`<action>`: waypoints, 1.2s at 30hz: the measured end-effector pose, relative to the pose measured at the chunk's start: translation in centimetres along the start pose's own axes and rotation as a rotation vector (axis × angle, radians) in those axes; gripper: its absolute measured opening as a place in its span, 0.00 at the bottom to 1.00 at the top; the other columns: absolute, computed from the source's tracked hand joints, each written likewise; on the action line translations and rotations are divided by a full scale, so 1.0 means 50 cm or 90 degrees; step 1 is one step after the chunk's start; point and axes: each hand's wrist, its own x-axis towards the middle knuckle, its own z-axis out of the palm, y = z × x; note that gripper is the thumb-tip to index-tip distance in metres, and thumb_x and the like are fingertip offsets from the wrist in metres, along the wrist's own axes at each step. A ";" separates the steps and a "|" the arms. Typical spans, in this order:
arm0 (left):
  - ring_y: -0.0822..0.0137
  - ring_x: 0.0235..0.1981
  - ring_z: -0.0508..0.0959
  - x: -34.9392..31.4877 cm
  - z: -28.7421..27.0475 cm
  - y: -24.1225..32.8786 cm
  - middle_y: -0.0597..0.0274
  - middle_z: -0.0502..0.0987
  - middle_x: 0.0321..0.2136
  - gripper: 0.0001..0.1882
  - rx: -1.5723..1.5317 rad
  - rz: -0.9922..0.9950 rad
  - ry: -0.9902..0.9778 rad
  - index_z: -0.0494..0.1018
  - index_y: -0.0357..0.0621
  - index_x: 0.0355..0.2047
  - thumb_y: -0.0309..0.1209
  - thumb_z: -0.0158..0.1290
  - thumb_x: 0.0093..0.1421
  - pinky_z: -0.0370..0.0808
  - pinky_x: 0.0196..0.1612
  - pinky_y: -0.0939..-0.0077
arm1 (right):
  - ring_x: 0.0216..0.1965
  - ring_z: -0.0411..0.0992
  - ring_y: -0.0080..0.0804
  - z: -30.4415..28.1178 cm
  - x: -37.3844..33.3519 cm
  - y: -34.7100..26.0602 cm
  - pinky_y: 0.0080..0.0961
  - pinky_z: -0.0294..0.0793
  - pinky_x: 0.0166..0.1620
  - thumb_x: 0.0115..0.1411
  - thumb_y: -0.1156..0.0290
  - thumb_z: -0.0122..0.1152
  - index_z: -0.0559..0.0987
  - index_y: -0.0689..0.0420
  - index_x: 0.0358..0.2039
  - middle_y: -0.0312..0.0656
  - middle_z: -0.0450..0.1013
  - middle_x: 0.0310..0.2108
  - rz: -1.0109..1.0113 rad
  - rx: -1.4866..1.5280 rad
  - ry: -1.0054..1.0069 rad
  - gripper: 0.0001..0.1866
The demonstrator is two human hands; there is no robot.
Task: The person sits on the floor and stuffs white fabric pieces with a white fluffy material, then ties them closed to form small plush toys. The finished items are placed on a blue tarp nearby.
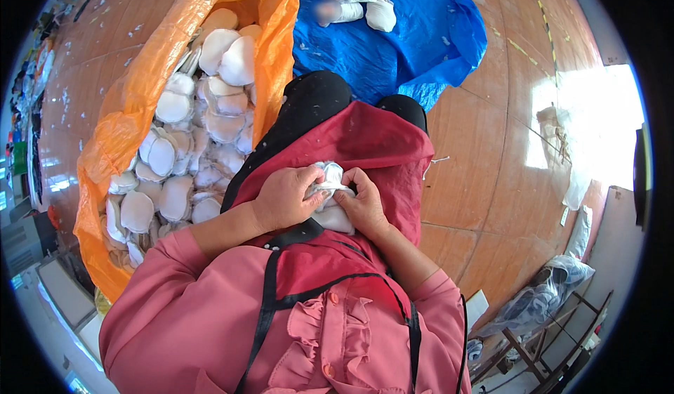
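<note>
Over my lap, my left hand and my right hand are both closed on a small white fabric piece. Thumbs and fingertips pinch its edge from either side, and part of it is hidden behind them. Below the hands, more white padded material rests against the red apron; whether it belongs to the same piece I cannot tell. To the left, an orange plastic sack gapes wide, full of rounded white and cream fabric pads.
Beyond my knees a blue plastic sheet lies spread, bearing several white stuffed bundles. Brown tiled floor stretches to the right. A metal frame and a clear plastic bag with dark contents stand at the lower right.
</note>
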 end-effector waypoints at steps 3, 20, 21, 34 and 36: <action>0.50 0.27 0.78 -0.006 -0.004 -0.003 0.54 0.76 0.25 0.18 0.022 0.030 -0.011 0.68 0.43 0.40 0.34 0.62 0.54 0.73 0.30 0.60 | 0.35 0.66 0.25 -0.007 -0.007 -0.008 0.22 0.70 0.41 0.51 0.80 0.64 0.71 0.58 0.35 0.36 0.67 0.31 -0.036 -0.004 -0.018 0.13; 0.47 0.28 0.79 0.005 0.038 -0.018 0.50 0.78 0.29 0.15 0.051 0.007 0.025 0.68 0.43 0.39 0.28 0.58 0.52 0.74 0.30 0.54 | 0.41 0.72 0.29 -0.077 -0.008 -0.037 0.23 0.71 0.46 0.54 0.76 0.67 0.78 0.61 0.39 0.40 0.71 0.38 -0.132 -0.085 -0.151 0.12; 0.47 0.28 0.79 0.007 0.039 -0.016 0.50 0.78 0.29 0.15 0.040 -0.009 0.026 0.68 0.44 0.39 0.28 0.58 0.52 0.74 0.30 0.54 | 0.41 0.71 0.29 -0.079 -0.008 -0.033 0.22 0.71 0.46 0.54 0.76 0.67 0.78 0.61 0.39 0.39 0.71 0.38 -0.136 -0.075 -0.154 0.12; 0.56 0.27 0.75 -0.019 -0.028 -0.016 0.56 0.72 0.27 0.17 0.018 0.267 -0.044 0.71 0.43 0.46 0.27 0.58 0.56 0.72 0.29 0.66 | 0.40 0.68 0.25 -0.039 -0.032 -0.038 0.21 0.68 0.45 0.49 0.82 0.68 0.73 0.57 0.36 0.35 0.68 0.38 -0.099 -0.134 -0.028 0.15; 0.62 0.25 0.74 -0.011 -0.013 -0.036 0.59 0.71 0.26 0.16 -0.175 0.160 0.063 0.70 0.43 0.47 0.26 0.58 0.58 0.71 0.29 0.72 | 0.42 0.70 0.34 -0.041 -0.032 -0.035 0.26 0.71 0.46 0.45 0.82 0.68 0.73 0.57 0.35 0.40 0.71 0.39 -0.172 -0.140 -0.006 0.16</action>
